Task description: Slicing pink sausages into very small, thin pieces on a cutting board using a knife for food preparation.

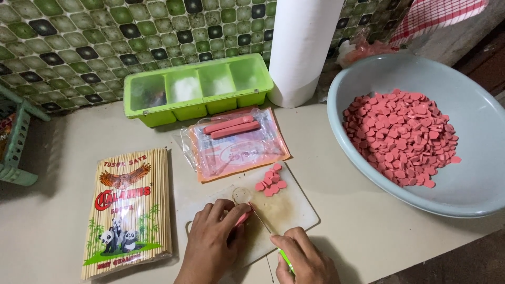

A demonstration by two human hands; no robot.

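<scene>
Pink sausage [242, 218] (soft, slippery, we judge) pinned on the cutting board [294, 210] by our left hand [213, 236]; right hand [305, 260] clenches knife [261, 220].

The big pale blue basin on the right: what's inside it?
The basin holds a heap of pink sausage slices, piled toward its left side. The rest of its inner wall is bare. Whatever lies under the heap is covered, and the frame edge cuts off its right part.
</scene>
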